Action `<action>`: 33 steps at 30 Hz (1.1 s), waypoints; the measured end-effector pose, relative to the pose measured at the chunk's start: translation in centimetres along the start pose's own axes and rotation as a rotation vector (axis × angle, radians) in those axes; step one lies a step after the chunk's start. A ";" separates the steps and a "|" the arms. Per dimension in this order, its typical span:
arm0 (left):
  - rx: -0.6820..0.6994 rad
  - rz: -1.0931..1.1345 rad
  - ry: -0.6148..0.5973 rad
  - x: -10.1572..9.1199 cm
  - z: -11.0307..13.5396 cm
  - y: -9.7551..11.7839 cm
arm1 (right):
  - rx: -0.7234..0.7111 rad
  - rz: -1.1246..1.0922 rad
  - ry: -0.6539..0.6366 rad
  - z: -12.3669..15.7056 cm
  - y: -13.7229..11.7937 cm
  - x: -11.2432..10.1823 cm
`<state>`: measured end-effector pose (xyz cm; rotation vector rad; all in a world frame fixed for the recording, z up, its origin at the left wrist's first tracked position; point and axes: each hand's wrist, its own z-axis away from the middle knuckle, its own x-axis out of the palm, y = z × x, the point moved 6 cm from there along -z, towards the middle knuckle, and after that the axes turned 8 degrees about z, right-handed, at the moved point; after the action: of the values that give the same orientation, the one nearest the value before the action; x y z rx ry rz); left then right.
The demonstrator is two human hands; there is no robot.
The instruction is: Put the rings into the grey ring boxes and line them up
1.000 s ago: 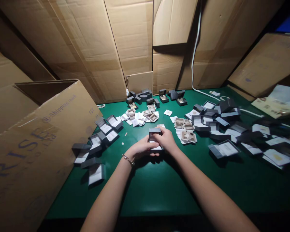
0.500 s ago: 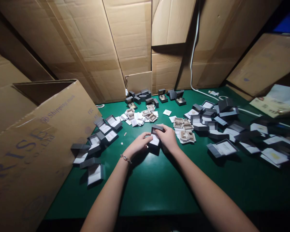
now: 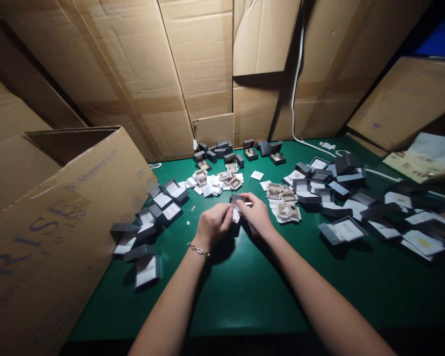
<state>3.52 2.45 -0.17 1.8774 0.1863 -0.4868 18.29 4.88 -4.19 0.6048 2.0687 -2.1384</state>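
Head cam: left hand (image 3: 213, 222) and right hand (image 3: 257, 214) have fingers clamped on small grey jewelry box (image 3: 237, 199), held btw the fingertips. Light pinch, so imo a slip cd drop it and knock out the white insert (image 3: 237, 215).

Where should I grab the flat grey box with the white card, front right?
Pinch the grey box by its raised left rim, coming from the near side with the right hand: that rim stands above the white card, and bare green table there leaves finger room.
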 end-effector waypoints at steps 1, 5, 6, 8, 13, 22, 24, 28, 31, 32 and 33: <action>0.008 -0.001 -0.040 0.5 0.2 0.3 | 0.043 -0.116 -0.077 0.1 0.1 0.7; 0.061 -0.080 -0.239 3.0 0.8 1.0 | 0.124 -0.496 -0.381 1.1 -0.7 3.0; 0.080 -0.113 -0.285 3.6 0.9 1.0 | 0.137 -0.534 -0.413 1.3 -0.8 3.2; 0.118 -0.191 -0.369 4.9 1.1 0.9 | 0.168 -0.552 -0.409 1.2 -0.6 2.9; 0.056 -0.394 -0.368 5.5 0.6 -0.7 | 0.112 -0.436 -0.235 0.2 -0.4 1.2; -0.262 -0.286 0.012 0.4 -1.4 -4.4 | 0.067 -0.332 -0.021 -1.3 0.4 0.1; -0.265 -0.215 0.126 -0.4 -1.7 -5.2 | 0.016 -0.235 0.031 -2.5 0.8 -0.1; -0.280 -0.107 0.268 -1.0 -1.8 -6.2 | -0.194 0.269 0.130 -6.6 -0.3 -0.6; -0.236 -0.090 0.310 -0.9 -1.5 -6.0 | -0.190 0.673 0.076 -10.3 -1.3 0.0; -0.224 -0.091 0.309 -0.8 -1.5 -6.0 | -0.186 0.776 0.034 -11.4 -1.7 0.3; -0.217 -0.090 0.301 -0.7 -1.5 -5.9 | -0.181 0.857 -0.012 -12.5 -2.0 0.7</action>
<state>1.11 6.00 -4.56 1.7253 0.5064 -0.2310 19.61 17.42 -2.51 1.1689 1.5329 -1.4346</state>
